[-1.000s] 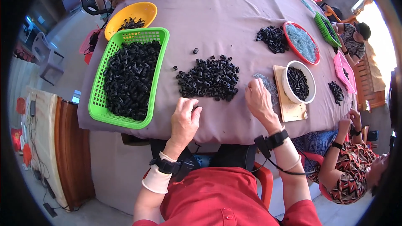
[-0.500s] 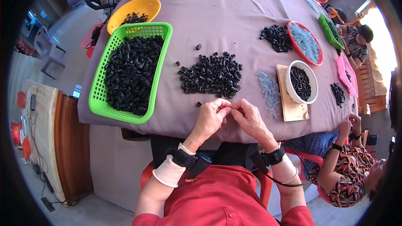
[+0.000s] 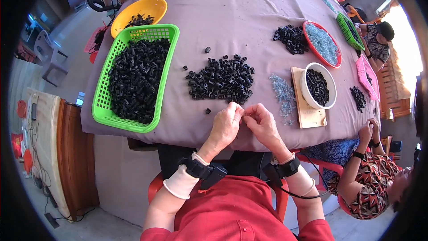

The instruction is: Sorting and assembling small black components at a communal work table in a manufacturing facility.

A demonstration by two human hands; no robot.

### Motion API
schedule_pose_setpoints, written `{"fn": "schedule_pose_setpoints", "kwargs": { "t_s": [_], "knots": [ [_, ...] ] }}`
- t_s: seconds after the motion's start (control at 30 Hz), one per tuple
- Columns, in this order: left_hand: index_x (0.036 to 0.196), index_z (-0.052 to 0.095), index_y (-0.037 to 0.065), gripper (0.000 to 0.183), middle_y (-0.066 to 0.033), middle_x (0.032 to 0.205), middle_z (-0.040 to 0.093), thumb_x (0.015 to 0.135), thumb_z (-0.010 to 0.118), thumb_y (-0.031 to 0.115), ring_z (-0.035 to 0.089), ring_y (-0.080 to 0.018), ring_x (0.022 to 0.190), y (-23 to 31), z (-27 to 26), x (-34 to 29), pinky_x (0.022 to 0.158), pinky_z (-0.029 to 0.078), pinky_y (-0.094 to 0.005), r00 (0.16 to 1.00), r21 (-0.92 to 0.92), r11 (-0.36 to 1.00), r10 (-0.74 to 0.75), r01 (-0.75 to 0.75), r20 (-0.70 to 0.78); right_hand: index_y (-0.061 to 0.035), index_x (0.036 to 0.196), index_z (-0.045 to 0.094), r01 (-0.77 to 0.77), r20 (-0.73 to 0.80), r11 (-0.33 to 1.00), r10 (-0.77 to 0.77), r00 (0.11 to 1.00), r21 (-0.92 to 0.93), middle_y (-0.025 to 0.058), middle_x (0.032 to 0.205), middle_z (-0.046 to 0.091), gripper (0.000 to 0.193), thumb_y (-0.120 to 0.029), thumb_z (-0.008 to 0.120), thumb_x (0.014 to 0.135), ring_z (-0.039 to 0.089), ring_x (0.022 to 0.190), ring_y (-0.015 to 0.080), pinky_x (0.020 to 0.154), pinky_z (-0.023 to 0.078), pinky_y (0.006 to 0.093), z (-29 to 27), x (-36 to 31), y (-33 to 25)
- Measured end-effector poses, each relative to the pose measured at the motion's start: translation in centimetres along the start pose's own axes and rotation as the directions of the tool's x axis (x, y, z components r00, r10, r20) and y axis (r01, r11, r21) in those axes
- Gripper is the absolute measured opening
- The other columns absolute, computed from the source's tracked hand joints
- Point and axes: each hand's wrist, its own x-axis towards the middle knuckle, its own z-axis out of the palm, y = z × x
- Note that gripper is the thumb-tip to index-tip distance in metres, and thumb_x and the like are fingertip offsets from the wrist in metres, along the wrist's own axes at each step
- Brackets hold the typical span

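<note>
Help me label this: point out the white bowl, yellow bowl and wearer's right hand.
White bowl (image 3: pixel 333 90), head view: right rim.
Yellow bowl (image 3: pixel 143 7), head view: bare inside.
Right hand (image 3: pixel 263 126), head view: its back.

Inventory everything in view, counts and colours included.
Large basket: 1, green, left.
Bowl: 1, yellow, back left.
Black parts: many, black, heaped centre.
Clear pieces: many, bluish, right of centre.
Board: 1, tan, right.
White bowl: 1, white, on board.
Tray: 1, red, right.
Small basket: 1, green, far right.
Pink basket: 1, pink, far right.
Chairs: several, mixed colours, edges.
People: at least 4, variously dressed, both sides.
Tablecloth: 1, mauve, ahead.
Left hand: 1, bare, pinching, front centre.
Right hand: 1, bare, beside left hand.
</note>
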Motion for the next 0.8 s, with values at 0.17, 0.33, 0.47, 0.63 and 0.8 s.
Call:
{"fn": "schedule_pose_setpoints", "kwargs": {
  "t_s": [0.17, 0.33, 0.47, 0.63, 0.8],
  "knots": [
    [0.080, 0.052, 0.002, 0.033, -0.0163, 0.066, 0.061, 0.094, 0.047, 0.031, 0.061, -0.0358, 0.064, -0.6, 0.3, 0.2, 0.055, 0.046, -0.0434, 0.993, 0.175, 0.984, 0.057, -0.039, -0.101, 0.0010, 0.095, 0.054, -0.004, -0.026, 0.978, 0.010, 1.000, 0.209, 0.0076, 0.078, 0.061, 0.016, 0.001, 0.059, 0.080, 0.058, 0.071, 0.0107, 0.064, 0.048, 0.0244, 1.0, -0.3, 0.0],
    [0.080, 0.052, 0.003, 0.034, -0.0127, 0.060, 0.060, 0.095, 0.045, 0.032, 0.060, -0.0354, 0.060, 0.6, -0.7, 0.2, 0.053, 0.044, -0.0440, 0.990, -0.088, 0.987, -0.129, 0.134, 0.055, -0.0013, 0.093, 0.056, 0.086, -0.246, 0.932, -0.180, 0.952, -0.351, 0.0084, 0.082, 0.053, 0.019, 0.006, 0.059, 0.075, 0.053, 0.065, 0.0142, 0.058, 0.046, 0.0271, -1.8, 0.1, 1.1],
    [0.080, 0.052, 0.003, 0.033, -0.0127, 0.060, 0.060, 0.095, 0.045, 0.032, 0.060, -0.0357, 0.060, 0.2, -0.4, 0.0, 0.053, 0.044, -0.0439, 0.992, -0.073, 0.989, -0.129, 0.129, 0.012, -0.0010, 0.094, 0.058, 0.224, -0.170, 0.871, -0.325, 0.930, -0.438, 0.0045, 0.077, 0.055, 0.021, 0.003, 0.064, 0.075, 0.051, 0.062, 0.0092, 0.055, 0.044, 0.0220, -1.1, -0.5, -1.1],
    [0.082, 0.053, 0.002, 0.031, -0.0170, 0.064, 0.059, 0.094, 0.047, 0.029, 0.060, -0.0379, 0.064, -0.1, -0.1, -0.2, 0.054, 0.045, -0.0442, 0.995, 0.023, 1.000, 0.014, -0.011, -0.100, -0.0014, 0.094, 0.057, 0.006, -0.105, 1.000, -0.006, 0.994, 0.000, 0.0016, 0.079, 0.060, 0.008, -0.001, 0.057, 0.086, 0.054, 0.069, 0.0060, 0.058, 0.046, 0.0192, 1.7, -1.1, -0.8],
    [0.086, 0.055, 0.003, 0.024, -0.0188, 0.068, 0.060, 0.092, 0.052, 0.026, 0.061, -0.0370, 0.066, 0.2, -1.3, -0.3, 0.055, 0.046, -0.0429, 0.998, -0.088, 0.994, -0.062, 0.061, -0.006, -0.0014, 0.090, 0.055, 0.041, -0.148, 0.999, -0.038, 0.988, 0.022, -0.0007, 0.075, 0.057, 0.003, -0.001, 0.055, 0.088, 0.051, 0.064, 0.0044, 0.058, 0.044, 0.0188, 2.4, -0.9, 0.3]
  ]
}}
